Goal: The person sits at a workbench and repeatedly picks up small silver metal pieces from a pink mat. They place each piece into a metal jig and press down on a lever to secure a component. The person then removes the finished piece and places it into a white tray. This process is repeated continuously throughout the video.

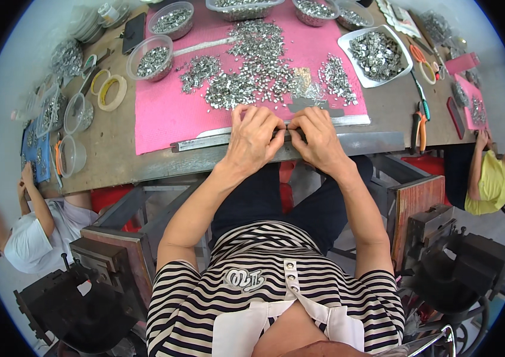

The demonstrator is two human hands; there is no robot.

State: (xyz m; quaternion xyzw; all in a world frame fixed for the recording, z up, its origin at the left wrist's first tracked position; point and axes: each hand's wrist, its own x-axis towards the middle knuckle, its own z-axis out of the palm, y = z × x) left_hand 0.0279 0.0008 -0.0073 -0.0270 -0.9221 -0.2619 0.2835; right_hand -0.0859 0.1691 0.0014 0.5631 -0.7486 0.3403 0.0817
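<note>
My left hand (pixel 251 138) and my right hand (pixel 319 140) meet above the table's front edge, thumbs and fingers pinched together. Between the fingertips is something small and dark, too small to make out. Under the hands runs a grey metal bar (pixel 371 142) along the table edge. Just beyond lies a pink mat (pixel 156 122), spread with loose small silvery metal pieces (pixel 228 90). A little heap of gold-coloured pieces (pixel 302 75) and some thin silvery ones sit beyond my right hand, beside flat grey strips (pixel 330 112).
Clear tubs (pixel 152 59) and a white dish (pixel 404 59) of metal pieces stand around the mat. Tape rolls (pixel 111 94) lie left; orange-handled pliers (pixel 420 132) and scissors (pixel 422 62) lie right. Other people work at the far left (pixel 50 229) and far right (pixel 496 184).
</note>
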